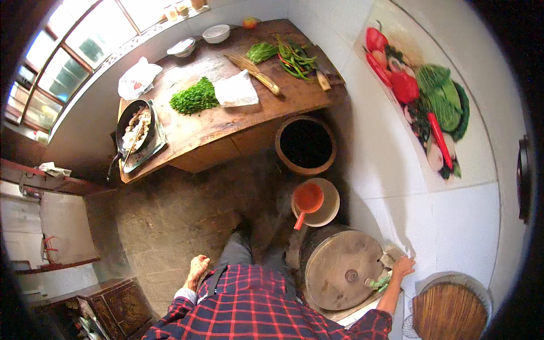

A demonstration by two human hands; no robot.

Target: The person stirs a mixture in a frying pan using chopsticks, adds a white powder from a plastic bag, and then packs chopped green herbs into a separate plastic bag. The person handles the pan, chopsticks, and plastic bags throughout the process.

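My left hand [198,267] hangs beside my hip with its fingers curled in; nothing shows in it. To the right, my right hand [402,267] reaches to the white tiles behind a round lid [348,272]. Beside its fingers lies a greyish cloth-like thing [392,253], and I cannot tell whether the hand grips it. A green item [379,283], its kind unclear, rests at the lid's edge under my right wrist. Just beyond the lid, a red ladle [309,198] sits in a pale bucket [330,204].
A dark-filled round vat [306,144] stands against the wooden table [187,131]. On that table are chopped greens [195,97], a white cloth [236,90], a whisk broom [255,74], green peppers [295,63] and a pan of food [138,127]. A slatted wooden lid [449,312] lies at my right.
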